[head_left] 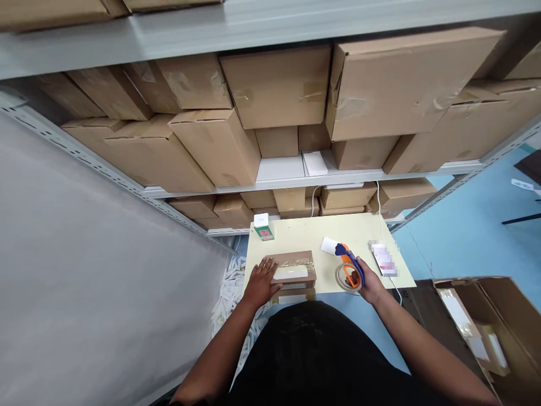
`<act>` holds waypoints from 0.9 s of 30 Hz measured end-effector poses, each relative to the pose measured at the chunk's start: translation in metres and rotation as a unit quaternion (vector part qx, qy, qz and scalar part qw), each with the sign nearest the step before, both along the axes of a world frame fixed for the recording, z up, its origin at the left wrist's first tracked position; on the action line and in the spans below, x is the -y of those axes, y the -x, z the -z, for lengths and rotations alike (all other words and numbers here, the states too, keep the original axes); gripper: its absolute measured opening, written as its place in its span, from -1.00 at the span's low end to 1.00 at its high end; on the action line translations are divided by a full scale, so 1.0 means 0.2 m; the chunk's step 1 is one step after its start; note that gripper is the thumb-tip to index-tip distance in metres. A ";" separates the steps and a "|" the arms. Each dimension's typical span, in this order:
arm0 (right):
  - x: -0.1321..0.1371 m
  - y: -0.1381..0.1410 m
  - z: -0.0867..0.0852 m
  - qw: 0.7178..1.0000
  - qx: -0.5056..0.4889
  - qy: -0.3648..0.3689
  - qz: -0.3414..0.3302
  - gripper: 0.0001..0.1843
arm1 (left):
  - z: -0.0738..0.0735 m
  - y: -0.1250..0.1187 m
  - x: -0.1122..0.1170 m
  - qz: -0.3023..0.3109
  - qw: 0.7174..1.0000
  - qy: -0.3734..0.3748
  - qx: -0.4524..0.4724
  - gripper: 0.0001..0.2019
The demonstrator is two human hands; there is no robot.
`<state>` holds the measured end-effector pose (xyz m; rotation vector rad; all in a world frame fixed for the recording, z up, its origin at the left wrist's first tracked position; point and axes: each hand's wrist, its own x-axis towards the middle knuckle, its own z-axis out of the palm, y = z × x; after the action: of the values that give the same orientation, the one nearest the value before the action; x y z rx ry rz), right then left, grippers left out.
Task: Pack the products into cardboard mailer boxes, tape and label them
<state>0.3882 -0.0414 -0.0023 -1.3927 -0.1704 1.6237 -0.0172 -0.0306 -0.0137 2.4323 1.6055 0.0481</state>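
Stood behind the worker's shoulder, at a pale yellow tabletop under loaded shelving. The small brown cardboard box, white label on top and glossy clear tape along it, lay at the near edge, left of middle, its long axis running left to right, close to parallel with that edge. Left hand was on it already: palm down over the left end, fingers a little spread, thumb toward the near side, gripping nothing that I could make out. Right hand was the farther one, well off to the right, closed round the handle of a blue-and-orange plastic tape dispenser. The relation that counted, to my eye: box to the left of the dispenser, a gap between them, the box's bare right end facing the round roll of clear tape. The dispenser's head pointed far and slightly left, so it stood across the box's long axis rather than along it. Could not tell whether the roll touched the tabletop or hung above it. A white paper slip lay just beyond the dispenser's head; a green-and-white carton stood at the far left.
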 end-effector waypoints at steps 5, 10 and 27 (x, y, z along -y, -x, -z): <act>0.00 0.19 -0.30 0.989 -0.145 -0.016 -0.005 -0.55 | 0.02 0.01 -0.04 0.009 1.000 -0.002 0.024 -0.23; -0.01 0.38 -0.52 0.976 -0.197 -0.082 -0.033 -0.49 | 0.04 0.03 -0.06 0.023 0.998 -0.015 0.058 -0.19; 0.00 0.39 -0.45 0.980 -0.186 -0.071 0.011 -0.49 | -0.01 0.10 -0.46 0.057 0.992 0.111 0.028 -0.35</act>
<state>0.3101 -0.0405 0.0881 -0.9592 -0.0491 1.7856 -0.0377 0.0619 -0.0127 2.3251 1.3659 -0.0769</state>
